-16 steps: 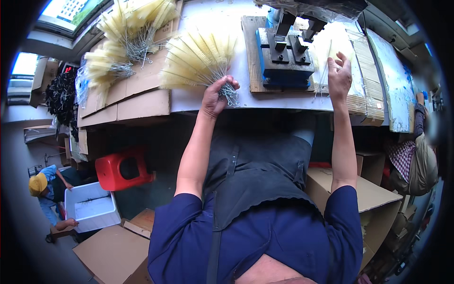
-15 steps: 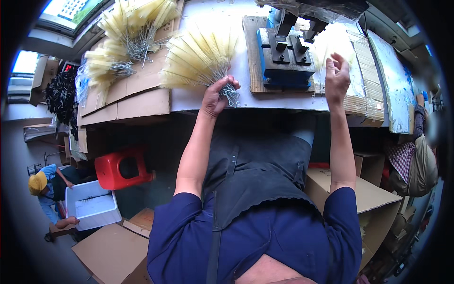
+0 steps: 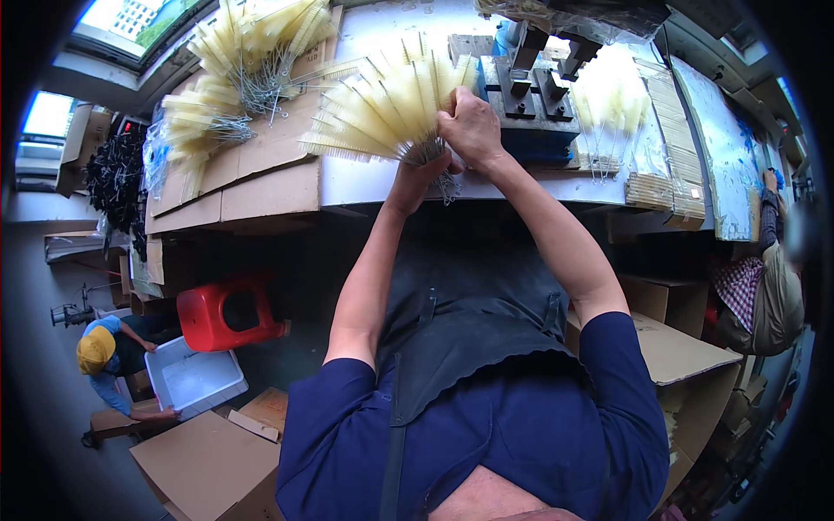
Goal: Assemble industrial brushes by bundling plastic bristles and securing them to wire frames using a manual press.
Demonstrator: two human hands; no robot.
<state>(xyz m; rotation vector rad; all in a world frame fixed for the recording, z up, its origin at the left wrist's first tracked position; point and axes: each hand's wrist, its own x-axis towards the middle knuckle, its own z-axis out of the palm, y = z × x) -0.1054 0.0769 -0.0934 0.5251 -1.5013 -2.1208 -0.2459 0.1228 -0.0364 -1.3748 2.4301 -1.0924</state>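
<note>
My left hand (image 3: 415, 181) clamps fanned bristle brushes (image 3: 382, 108) by their stems. At their three o'clock, my right hand (image 3: 472, 130) has fingers curled, grip unclear.

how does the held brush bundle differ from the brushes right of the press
The held bundle fans out from the left hand; the brushes right of the press lie unheld. The held bundle's wires bunch tightly; those brushes' wires spread apart. Both have pale yellow bristles.
</note>
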